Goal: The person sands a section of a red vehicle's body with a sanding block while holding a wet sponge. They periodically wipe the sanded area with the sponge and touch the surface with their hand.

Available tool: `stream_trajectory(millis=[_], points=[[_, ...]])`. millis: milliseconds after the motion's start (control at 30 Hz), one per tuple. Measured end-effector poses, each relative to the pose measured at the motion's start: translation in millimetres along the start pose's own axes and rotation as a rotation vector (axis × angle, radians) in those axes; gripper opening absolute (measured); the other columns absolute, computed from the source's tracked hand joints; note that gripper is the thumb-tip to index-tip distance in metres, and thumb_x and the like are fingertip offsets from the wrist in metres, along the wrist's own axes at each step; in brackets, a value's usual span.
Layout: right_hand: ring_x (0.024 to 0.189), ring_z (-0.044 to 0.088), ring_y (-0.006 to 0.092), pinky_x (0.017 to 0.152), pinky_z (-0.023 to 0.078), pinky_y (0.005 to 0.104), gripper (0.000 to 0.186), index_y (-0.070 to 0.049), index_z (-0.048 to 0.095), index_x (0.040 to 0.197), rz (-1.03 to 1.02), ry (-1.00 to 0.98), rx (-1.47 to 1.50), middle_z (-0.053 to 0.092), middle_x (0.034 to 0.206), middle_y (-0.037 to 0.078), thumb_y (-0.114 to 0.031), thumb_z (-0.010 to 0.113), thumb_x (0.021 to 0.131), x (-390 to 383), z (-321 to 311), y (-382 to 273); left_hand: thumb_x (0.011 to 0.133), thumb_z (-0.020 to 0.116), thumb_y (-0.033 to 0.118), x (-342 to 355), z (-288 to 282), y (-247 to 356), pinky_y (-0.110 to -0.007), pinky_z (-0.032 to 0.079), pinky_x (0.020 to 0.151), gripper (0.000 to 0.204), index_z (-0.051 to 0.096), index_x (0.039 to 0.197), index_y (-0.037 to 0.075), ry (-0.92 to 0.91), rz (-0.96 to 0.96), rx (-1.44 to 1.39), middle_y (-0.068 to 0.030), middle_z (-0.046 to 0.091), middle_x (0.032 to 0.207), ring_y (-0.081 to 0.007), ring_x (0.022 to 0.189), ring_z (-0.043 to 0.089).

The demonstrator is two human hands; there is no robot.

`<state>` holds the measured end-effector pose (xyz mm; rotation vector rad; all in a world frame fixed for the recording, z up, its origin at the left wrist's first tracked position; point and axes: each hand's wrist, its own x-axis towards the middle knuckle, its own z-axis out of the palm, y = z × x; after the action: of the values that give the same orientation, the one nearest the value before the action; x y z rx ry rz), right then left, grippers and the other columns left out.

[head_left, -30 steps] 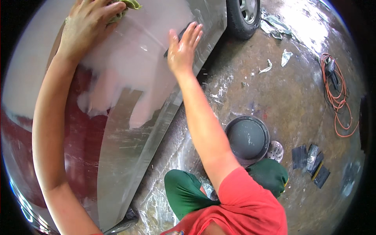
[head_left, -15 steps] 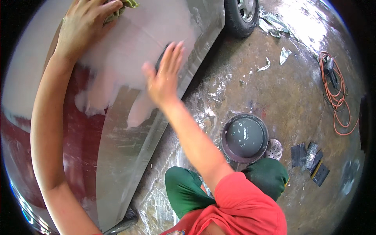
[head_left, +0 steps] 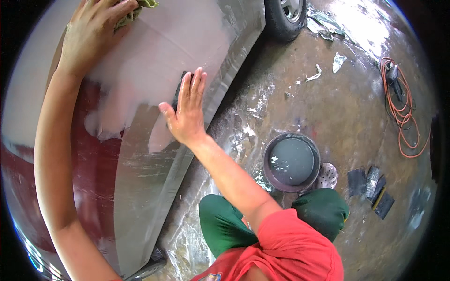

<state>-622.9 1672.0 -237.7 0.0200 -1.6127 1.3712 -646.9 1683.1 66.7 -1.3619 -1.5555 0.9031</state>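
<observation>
A car's body side, with pale grey filled patches over dark red paint (head_left: 96, 182), slants across the left half of the head view. At the upper left my left hand (head_left: 91, 35) rests against the panel, its fingers closed on a yellow-green cloth (head_left: 126, 18); some fingertips are cut off by the top edge. My right hand (head_left: 188, 110) lies on the lower panel with fingers stretched. Under it is a piece of black sandpaper (head_left: 178, 89), its edge showing between thumb and index finger, pressed to the surface. The rest of the sheet is hidden by the hand.
A round dark basin (head_left: 316, 166) of cloudy grey water stands on the wet, stained floor near my knee. Beyond it lie several dark sanding sheets (head_left: 356, 182). A coiled orange cord (head_left: 404, 107) is at far right; crumpled scraps lie near the car's wheel (head_left: 286, 18).
My right hand has slid down and left along the panel, the sandpaper moving with it. The left hand keeps the cloth at the same part of the panel; the view has shifted slightly.
</observation>
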Motion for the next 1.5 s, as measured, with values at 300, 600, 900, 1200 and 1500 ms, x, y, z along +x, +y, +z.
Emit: stream_trajectory(millis=[300, 600, 900, 1200, 1500], points=[[0.151, -0.001, 0.0563, 0.123, 0.008, 0.0615, 0.096, 0.005, 0.003, 0.16, 0.163, 0.072, 0.03, -0.003, 0.165, 0.035, -0.052, 0.053, 0.101, 57.6, -10.3, 30.8, 0.075, 0.075, 0.016, 3.9, 0.1, -4.3, -0.046, 0.048, 0.1, 0.018, 0.07, 0.092, 0.011, -0.043, 0.017, -0.045, -0.0081, 0.064, 0.116, -0.033, 0.118, 0.056], [0.152, -0.003, 0.055, 0.123, 0.007, 0.0607, 0.096, 0.006, 0.002, 0.16, 0.06, 0.053, -0.03, -0.007, 0.165, 0.034, -0.051, 0.053, 0.102, 87.7, -21.7, 63.3, 0.074, 0.075, 0.015, 9.6, -1.3, 1.5, -0.046, 0.048, 0.099, 0.018, 0.069, 0.09, 0.011, 0.006, -0.015, -0.024, -0.0076, 0.065, 0.115, -0.0324, 0.117, 0.057], [0.153, -0.004, 0.0528, 0.124, 0.006, 0.0605, 0.098, 0.002, -0.002, 0.161, -0.045, -0.016, -0.001, -0.006, 0.166, 0.032, -0.054, 0.051, 0.101, 13.4, -7.5, 22.3, 0.074, 0.075, 0.014, 4.8, -3.9, 4.4, -0.046, 0.049, 0.097, 0.017, 0.069, 0.089, 0.011, 0.018, -0.01, 0.026, -0.0076, 0.065, 0.114, -0.0322, 0.116, 0.057], [0.153, -0.004, 0.0523, 0.124, 0.006, 0.0595, 0.099, 0.0, -0.003, 0.162, 0.055, 0.064, 0.001, -0.007, 0.167, 0.029, -0.051, 0.055, 0.101, 3.4, 0.8, 20.2, 0.075, 0.075, 0.014, 3.1, -0.4, -4.9, -0.046, 0.05, 0.096, 0.016, 0.069, 0.089, 0.01, -0.027, 0.053, 0.009, -0.0085, 0.065, 0.115, -0.0324, 0.117, 0.057], [0.153, -0.004, 0.0521, 0.124, 0.006, 0.0591, 0.096, 0.0, -0.001, 0.162, 0.128, 0.044, 0.053, -0.007, 0.167, 0.03, -0.049, 0.056, 0.101, 83.5, -27.5, 78.5, 0.075, 0.075, 0.015, 9.1, -5.0, 3.2, -0.047, 0.05, 0.097, 0.016, 0.069, 0.09, 0.011, 0.003, -0.018, -0.018, -0.0092, 0.065, 0.116, -0.0336, 0.117, 0.057]])
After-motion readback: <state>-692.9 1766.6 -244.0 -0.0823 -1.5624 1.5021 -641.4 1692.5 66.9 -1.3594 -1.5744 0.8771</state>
